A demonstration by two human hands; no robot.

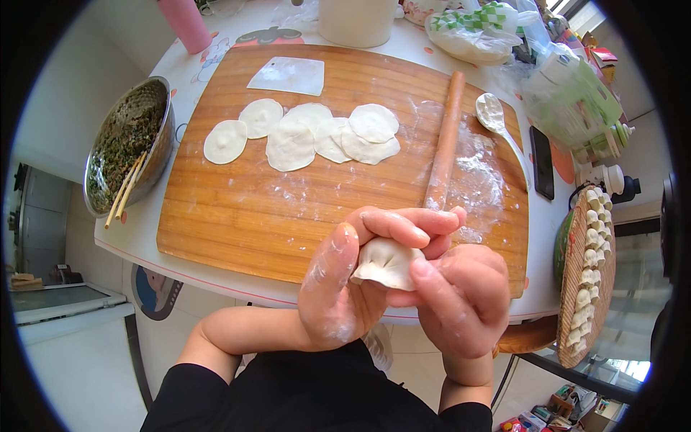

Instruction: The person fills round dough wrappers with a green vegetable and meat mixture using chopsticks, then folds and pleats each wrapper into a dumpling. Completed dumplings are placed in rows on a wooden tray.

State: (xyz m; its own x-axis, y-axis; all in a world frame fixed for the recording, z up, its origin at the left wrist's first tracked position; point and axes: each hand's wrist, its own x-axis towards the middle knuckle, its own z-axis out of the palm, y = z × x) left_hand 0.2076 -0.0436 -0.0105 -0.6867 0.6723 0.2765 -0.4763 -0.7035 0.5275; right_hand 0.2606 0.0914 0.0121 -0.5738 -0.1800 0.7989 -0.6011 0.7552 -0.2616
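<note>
A pleated dumpling [387, 263] is held between my two hands above the near edge of a wooden board [232, 221]. My left hand [345, 286] cups it, with floury fingers curled over its far side. The thumb and index finger of my right hand [464, 297] pinch the dumpling's right end. Several round dough wrappers [291, 146] lie on the board beyond my hands, some overlapping. Behind my fingers, a wooden rolling pin [447, 140] lies lengthwise; its near end is partly hidden.
At the left stands a metal bowl [166, 116] of chopped filling with chopsticks [125, 189]. A dough scraper [289, 75], a flour-covered spoon [494, 116] and loose flour [480, 167] are on the board. A phone [541, 162] lies right of it. Farther right, a woven tray [572, 281] carries several dumplings.
</note>
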